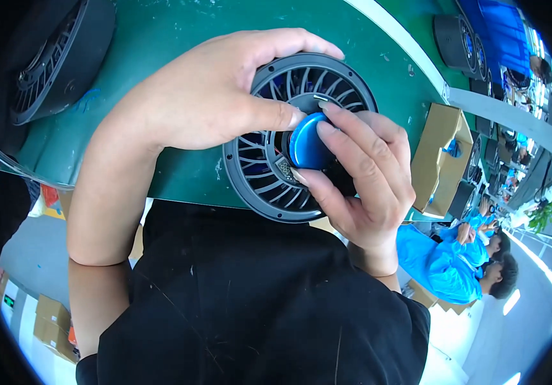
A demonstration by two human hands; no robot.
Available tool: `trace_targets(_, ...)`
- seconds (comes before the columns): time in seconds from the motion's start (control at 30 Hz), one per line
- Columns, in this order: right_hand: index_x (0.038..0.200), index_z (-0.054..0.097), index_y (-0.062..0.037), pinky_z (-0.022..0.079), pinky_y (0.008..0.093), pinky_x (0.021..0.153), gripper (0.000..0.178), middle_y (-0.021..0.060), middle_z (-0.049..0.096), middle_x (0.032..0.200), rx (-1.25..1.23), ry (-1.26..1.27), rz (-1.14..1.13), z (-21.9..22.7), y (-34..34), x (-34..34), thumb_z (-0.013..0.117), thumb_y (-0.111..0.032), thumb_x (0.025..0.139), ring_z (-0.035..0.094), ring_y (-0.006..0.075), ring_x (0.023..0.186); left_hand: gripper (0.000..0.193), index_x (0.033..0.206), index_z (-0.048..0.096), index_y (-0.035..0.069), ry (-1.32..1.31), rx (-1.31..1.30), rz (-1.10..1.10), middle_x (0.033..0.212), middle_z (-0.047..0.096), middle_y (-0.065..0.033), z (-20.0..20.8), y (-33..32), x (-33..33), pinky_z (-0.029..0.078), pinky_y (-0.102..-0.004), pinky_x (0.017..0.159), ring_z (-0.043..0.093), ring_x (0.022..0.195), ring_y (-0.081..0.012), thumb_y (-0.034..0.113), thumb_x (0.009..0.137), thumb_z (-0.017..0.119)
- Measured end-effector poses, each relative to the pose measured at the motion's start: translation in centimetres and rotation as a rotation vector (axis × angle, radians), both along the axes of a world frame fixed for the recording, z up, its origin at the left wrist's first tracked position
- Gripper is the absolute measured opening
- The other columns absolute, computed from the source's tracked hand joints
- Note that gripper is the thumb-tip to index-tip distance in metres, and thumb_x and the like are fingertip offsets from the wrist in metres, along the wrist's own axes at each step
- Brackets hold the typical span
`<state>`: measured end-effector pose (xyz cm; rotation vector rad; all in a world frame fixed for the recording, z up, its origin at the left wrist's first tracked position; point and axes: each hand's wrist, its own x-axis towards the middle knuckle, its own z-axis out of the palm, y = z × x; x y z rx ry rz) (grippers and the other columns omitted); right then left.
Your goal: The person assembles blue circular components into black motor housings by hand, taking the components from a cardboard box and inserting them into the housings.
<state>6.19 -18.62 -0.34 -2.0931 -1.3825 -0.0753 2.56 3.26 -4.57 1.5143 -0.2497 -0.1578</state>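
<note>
Round black slotted housing [266, 163] is sitting at the near edge of the green bench [189, 173]. Left hand [228, 90] is spanning its rim from 10 to 12 o'clock, presumably for steadiness; cannot tell whether hidden fingers are gripping. Right hand [372, 170] is pinching a tilted blue disc [311, 144] over the hub, likely for angle control, its wrist angling in from 5 o'clock, thumb bracing at 7. Left thumb is pointing toward 3.

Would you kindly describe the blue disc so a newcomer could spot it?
At the green table, the left hand touches a round black spoked housing. By its middle, the right hand holds the disc: glossy blue, unlike the dark spokes around it.
</note>
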Motion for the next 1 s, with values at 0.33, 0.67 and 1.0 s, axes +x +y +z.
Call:
trace_targets(0.33,0.102,0.071,-0.0003,0.050,0.0378,0.080,0.040,0.0153,0.066,0.113,-0.100,0.016,-0.039,0.5,-0.3,-0.5,0.080,-0.008,0.064,0.057,0.0314,0.096,0.056,0.136,0.048,0.004,-0.027,0.088,0.053,0.121,0.060,-0.0099,-0.5,-0.2,-0.3,0.046,-0.0311,0.098,0.058,0.111,-0.0184,0.023,0.087,0.069)
trace_targets(0.67,0.104,0.071,0.0014,0.048,0.0408,0.087,0.038,0.0176,0.065,0.116,-0.147,0.053,0.001,1.0,-0.1,-0.1,0.078,-0.006,0.067,0.057,0.0335,0.100,0.054,0.131,0.051,0.002,-0.087,0.131,0.111,0.122,0.061,-0.0190,-0.6,-0.7,-0.3,0.047,-0.0338,0.096,0.060,0.112,-0.0295,0.016,0.082,0.069)
trace_targets(1.0,0.100,0.069,0.0064,0.055,0.0389,0.082,0.033,0.0199,0.067,0.107,-0.173,-0.312,0.094,0.8,-1.3,-1.2,0.074,-0.004,0.069,0.065,0.0342,0.100,0.024,0.113,0.071,0.015,0.111,-0.224,0.097,0.125,0.055,-0.0233,2.7,-0.5,0.0,0.039,-0.0376,0.097,0.050,0.110,-0.0336,0.017,0.090,0.065)
